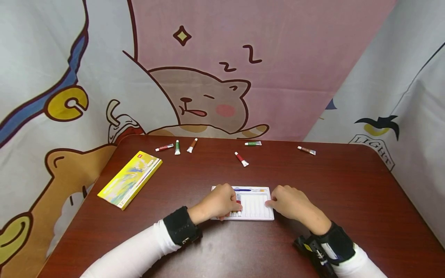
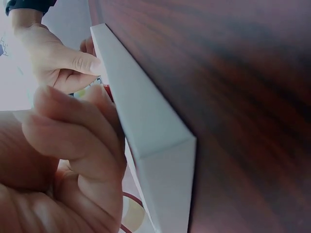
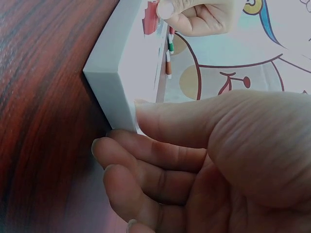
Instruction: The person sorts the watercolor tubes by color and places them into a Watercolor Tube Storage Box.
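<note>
A white plastic tray [image 1: 257, 218] with narrow slots lies flat on the table. A blue-handled paintbrush [image 1: 245, 189] sits in its top groove. My left hand [image 1: 220, 201] is over the tray's left part, fingers curled, pinching a red paint tube [image 3: 150, 18] down at the slots. Some tube ends show below that hand; the rest of them is hidden by it. My right hand [image 1: 293, 202] grips the tray's right end, with the thumb on the rim and the fingers at the outer side wall, as the right wrist view shows.
On the left of the table [image 1: 347, 185] lies a yellow paint box [image 1: 130, 179]. Several loose tubes are spread along the back: a red tube [image 1: 164, 147], a green tube [image 1: 177, 147] and a brown tube [image 1: 192, 145] at left, others farther right. A printed cloth hangs behind.
</note>
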`<state>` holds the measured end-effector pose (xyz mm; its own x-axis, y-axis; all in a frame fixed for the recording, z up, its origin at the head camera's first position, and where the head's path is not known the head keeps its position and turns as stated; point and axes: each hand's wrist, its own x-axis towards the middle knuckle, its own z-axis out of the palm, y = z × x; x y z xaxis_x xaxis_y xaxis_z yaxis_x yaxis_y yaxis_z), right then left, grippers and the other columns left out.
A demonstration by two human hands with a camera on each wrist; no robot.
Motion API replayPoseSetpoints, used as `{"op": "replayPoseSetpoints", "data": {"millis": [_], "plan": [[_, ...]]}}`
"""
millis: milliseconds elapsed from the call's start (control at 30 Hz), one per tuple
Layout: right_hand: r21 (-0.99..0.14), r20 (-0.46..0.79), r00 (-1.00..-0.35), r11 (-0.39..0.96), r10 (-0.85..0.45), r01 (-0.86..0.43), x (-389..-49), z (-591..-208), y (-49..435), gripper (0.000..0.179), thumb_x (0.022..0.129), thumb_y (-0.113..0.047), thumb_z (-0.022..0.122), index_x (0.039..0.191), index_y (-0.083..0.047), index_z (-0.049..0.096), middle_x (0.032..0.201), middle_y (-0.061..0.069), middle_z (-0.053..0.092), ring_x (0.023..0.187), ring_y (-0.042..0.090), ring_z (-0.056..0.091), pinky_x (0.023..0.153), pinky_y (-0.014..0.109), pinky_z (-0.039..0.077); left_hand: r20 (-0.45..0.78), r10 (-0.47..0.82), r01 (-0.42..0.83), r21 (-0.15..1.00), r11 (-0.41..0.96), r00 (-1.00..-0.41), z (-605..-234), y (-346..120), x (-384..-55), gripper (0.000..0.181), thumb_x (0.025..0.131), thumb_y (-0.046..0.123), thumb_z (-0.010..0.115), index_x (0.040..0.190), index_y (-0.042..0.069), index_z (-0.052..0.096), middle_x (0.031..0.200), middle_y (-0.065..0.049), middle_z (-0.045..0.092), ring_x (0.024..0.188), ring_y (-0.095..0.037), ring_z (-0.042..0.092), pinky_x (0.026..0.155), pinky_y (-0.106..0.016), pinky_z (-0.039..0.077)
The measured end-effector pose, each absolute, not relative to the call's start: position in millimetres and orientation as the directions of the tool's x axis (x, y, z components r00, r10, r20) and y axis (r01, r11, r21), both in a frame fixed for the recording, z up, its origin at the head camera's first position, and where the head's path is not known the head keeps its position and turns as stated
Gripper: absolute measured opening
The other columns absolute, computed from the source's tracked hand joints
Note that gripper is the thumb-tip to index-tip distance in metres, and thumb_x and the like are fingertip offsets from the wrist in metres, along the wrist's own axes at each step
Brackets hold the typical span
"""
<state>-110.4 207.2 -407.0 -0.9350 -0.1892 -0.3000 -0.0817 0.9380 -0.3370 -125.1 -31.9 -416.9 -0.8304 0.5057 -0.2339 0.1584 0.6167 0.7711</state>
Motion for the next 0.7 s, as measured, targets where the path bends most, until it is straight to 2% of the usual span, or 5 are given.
{"op": "replayPoseSetpoints", "data": {"millis": [467,700], "plan": [[-0.34,-0.301,-0.935,0.937,-0.185,-0.076,-109.8,-406.8,206.9,0.018,0.092,-0.024,0.082,0.079,-0.013,0.075,0.059,-0.002,0.049,0.055,0.014,0.046,0.053,0.031,0.035,-0.233,0.502,0.195,0.726,0.66,-0.833,-415.0,-26.9,-124.3,0.043,0.091,0.01,0.082,0.057,0.01,0.056,0.038,0.007,0.043,0.029,-0.006,0.041,0.035,-0.019,0.032],[-0.336,-0.296,-0.936,0.938,-0.193,-0.087,-108.7,-406.3,205.9,0.019,0.092,-0.024,0.082,0.079,-0.013,0.074,0.06,-0.002,0.049,0.056,0.015,0.046,0.053,0.031,0.035,-0.199,0.523,0.278,0.665,0.693,-0.829,-415.8,-25.8,-124.0,0.045,0.091,0.012,0.082,0.056,0.012,0.053,0.037,0.007,0.042,0.027,-0.006,0.043,0.037,-0.018,0.032]]}}
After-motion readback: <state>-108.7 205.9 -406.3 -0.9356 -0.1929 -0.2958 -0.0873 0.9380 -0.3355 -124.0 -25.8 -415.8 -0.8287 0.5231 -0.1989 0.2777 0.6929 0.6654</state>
